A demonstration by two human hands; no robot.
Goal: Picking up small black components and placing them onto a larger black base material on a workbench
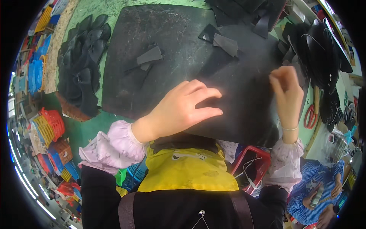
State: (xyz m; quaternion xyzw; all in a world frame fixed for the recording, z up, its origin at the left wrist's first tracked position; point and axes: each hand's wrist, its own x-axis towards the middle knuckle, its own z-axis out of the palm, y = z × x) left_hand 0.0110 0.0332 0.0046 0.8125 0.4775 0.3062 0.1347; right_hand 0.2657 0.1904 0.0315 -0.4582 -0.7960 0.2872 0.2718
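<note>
My left hand [183, 108] hovers over the dark work mat [171, 26], thumb and fingers apart, with nothing between them. My right hand [288, 87] is at the mat's right edge, its fingers curled in and slightly blurred. Whatever it may hold is hidden. Beyond the left hand lie small flat black pieces [149, 56], and another grey-black strip [225, 44] rests on dark pieces further right. A bundle of long black pieces [318, 53] lies just past my right hand.
Overlapping black curved pieces [85, 57] are heaped at the left on the green table [126, 5]. Red-handled scissors [311, 116] lie at the right. A red basket [263, 168] stands below the near edge. Another person in a blue checked top [305, 187] sits at lower right.
</note>
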